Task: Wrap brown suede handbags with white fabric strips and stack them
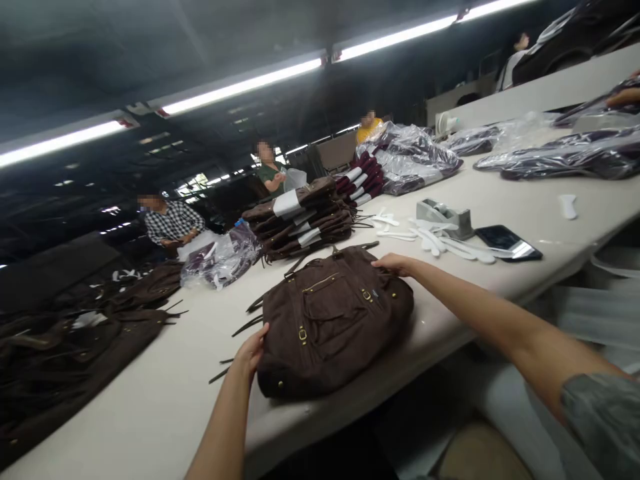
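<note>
A dark brown handbag (340, 333) with brass buckles and a zipped front pocket lies on the pale table before me. My left hand (253, 348) grips its left edge, thumb on the front and the other fingers mostly hidden. At the upper right edge, my right hand (395, 264) is closed on the fabric. Thin dark straps stick out from the bag's far left side. Just past it stands a stack of folded brown bags (303, 217) with white paper bands.
Right of the bag lie white strips (435, 240), a tape dispenser (445, 217) and a dark phone (507, 241). Plastic-wrapped bags (410, 157) sit farther back. Many brown bags (100, 360) cover the table's left side. Several people are around the table, one in a checked shirt (173, 220).
</note>
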The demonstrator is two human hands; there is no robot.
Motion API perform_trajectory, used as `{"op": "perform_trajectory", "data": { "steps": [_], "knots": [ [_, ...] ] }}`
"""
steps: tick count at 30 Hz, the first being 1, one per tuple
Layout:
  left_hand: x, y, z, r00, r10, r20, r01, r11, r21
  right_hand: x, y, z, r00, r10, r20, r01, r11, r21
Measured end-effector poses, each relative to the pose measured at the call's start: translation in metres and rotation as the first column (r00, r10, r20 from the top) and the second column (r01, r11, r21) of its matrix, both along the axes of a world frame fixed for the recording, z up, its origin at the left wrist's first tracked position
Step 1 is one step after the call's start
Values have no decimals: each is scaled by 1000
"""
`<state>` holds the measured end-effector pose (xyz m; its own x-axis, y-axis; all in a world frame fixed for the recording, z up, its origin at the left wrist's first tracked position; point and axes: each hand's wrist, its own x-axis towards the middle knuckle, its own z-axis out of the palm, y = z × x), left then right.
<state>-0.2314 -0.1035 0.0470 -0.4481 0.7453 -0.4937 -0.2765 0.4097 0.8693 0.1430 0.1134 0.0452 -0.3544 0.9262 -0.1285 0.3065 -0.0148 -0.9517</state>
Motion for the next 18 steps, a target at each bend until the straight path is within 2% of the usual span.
{"op": "perform_trajectory", "data": {
  "steps": [2, 5, 8, 10, 12, 14, 16, 18],
  "knots": [
    [-4, -16, 11, 1000, -9, -5, 9, 1000, 3, 9, 1, 17, 995, 27, 99, -21, 998, -63],
    [-6, -42, 27, 986, -143, -82, 142, 990, -18, 22, -4, 40, 946, 98, 310, -102, 995, -4],
    [0, -58, 39, 937, -294, -188, 274, 954, -124, 21, -17, 49, 779, 218, 588, -273, 962, 6],
    [8, -60, 41, 941, -252, -225, 218, 962, -165, 12, -29, 46, 688, 224, 691, -323, 946, 15],
    [17, -56, 35, 962, -135, -239, 98, 982, -160, -2, -40, 38, 723, 119, 680, -258, 960, 106],
    [23, -51, 28, 970, -9, -243, -19, 993, -113, -12, -45, 30, 819, 1, 574, -131, 974, 185],
    [26, -47, 23, 969, 82, -233, -94, 995, -41, -16, -44, 29, 891, -55, 450, -35, 981, 189],
    [24, -43, 23, 967, 168, -193, -162, 986, 44, -14, -37, 34, 944, -91, 318, 39, 986, 165]
  ]
}}
